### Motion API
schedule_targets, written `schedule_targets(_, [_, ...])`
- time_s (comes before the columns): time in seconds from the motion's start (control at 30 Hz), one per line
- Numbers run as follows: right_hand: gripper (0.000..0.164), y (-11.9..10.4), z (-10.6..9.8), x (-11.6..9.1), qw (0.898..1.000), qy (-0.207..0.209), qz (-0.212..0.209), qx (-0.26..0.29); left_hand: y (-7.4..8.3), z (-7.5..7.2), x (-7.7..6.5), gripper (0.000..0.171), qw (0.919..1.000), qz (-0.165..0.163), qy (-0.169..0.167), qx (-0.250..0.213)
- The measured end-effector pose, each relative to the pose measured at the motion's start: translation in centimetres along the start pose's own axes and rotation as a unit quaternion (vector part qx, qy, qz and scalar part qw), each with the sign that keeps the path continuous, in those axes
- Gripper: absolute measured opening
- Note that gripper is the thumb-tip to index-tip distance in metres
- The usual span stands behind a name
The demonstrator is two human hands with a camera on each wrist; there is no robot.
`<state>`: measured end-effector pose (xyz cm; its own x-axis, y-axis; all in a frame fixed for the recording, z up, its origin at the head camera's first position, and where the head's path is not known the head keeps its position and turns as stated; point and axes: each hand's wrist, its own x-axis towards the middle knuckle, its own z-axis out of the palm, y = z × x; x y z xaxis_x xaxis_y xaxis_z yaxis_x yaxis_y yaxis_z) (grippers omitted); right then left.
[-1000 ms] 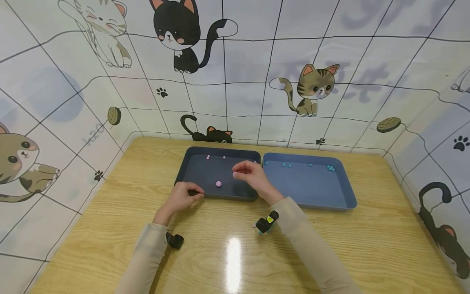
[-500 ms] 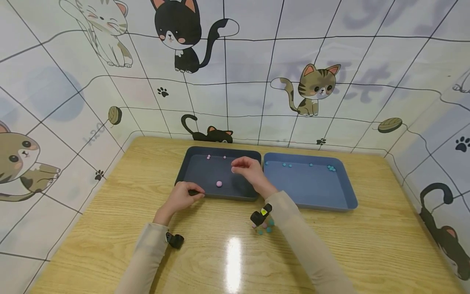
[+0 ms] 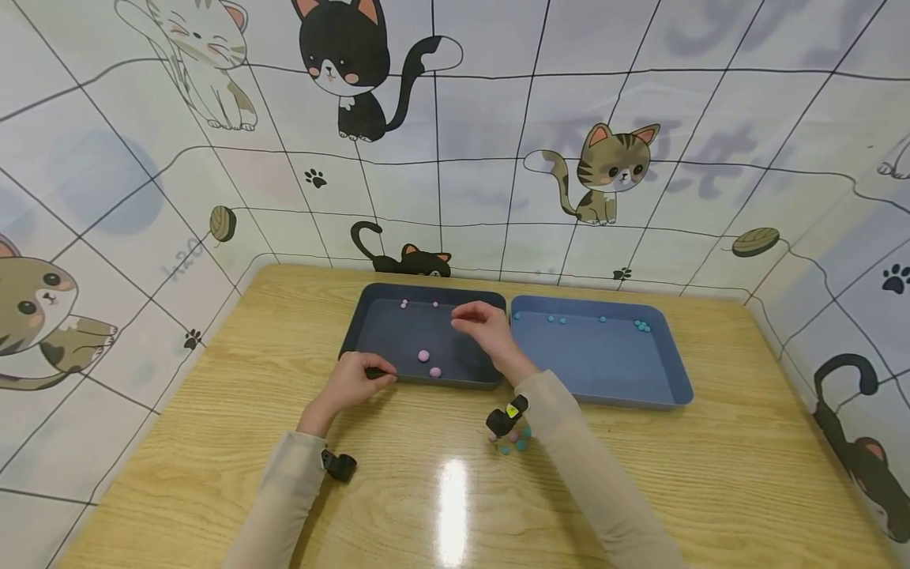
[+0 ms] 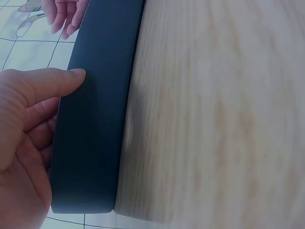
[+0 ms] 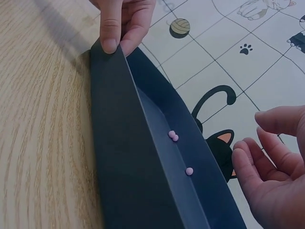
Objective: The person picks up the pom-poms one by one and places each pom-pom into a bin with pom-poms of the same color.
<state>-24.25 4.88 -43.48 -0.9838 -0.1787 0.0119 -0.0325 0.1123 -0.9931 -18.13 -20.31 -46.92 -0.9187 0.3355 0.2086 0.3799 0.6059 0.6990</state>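
Note:
My left hand (image 3: 355, 378) grips the near wall of a dark tray (image 3: 384, 332) at its left end, thumb outside and fingers inside, as the left wrist view shows. Above that tray's right half hovers my right hand (image 3: 490, 332); its thumb and fingers are parted, with nothing visible between them in the right wrist view. Two larger pink balls lie below on the tray floor: one ball (image 3: 423, 356) further in, the other ball (image 3: 435, 372) by the near wall. Small pink balls (image 3: 404, 304) rest along the far side, including a single ball (image 5: 189, 171).
A blue tray (image 3: 597, 363) stands right of the dark one, with several teal balls (image 3: 642, 325) along its far side. Pink and teal balls (image 3: 521, 446) lie on the wooden table (image 3: 398, 490), partly hidden under my right wrist camera (image 3: 503, 421). A cat-print sheet (image 3: 483, 190) rises behind.
My right hand has shifted slightly up and left and let go of a pink ball, which now lies near the dark tray's front wall. The left hand has kept its grip.

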Motion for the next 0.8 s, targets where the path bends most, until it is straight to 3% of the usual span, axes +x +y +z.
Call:
schedule_targets(0.57, [0.019, -1.2, -2.4, -4.5, 0.995, -0.082, -0.052, -0.005, 0.1, -0.1, 0.0, 0.007, 1.0, 0.005, 0.001, 0.0])
schedule_targets(0.8, [0.02, -0.7, -3.3, -6.3, 0.993, -0.111, -0.046, -0.005, 0.1, 0.0, -0.1, 0.008, 1.0, 0.005, 0.001, -0.003])
